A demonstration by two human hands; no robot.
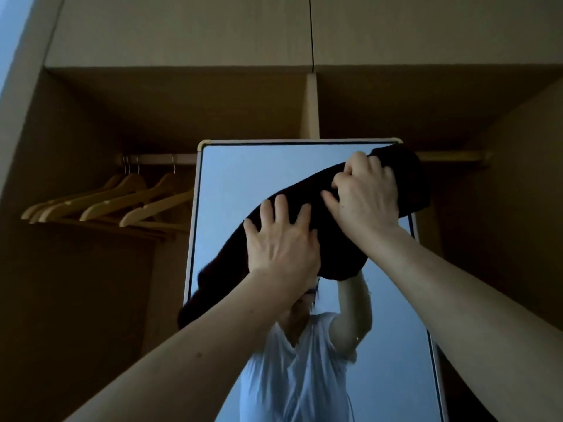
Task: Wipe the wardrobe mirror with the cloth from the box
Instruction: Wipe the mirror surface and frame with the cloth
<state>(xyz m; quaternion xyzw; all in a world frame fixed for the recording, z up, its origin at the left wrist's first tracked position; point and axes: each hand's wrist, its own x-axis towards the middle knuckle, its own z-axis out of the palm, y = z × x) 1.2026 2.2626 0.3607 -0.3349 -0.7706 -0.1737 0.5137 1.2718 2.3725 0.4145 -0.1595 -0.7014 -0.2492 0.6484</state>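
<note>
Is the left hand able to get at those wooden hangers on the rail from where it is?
Probably yes. The left hand lies flat on the cloth against the mirror, gripping nothing, and the hangers hang to its left in the open wardrobe with nothing between them.
</note>
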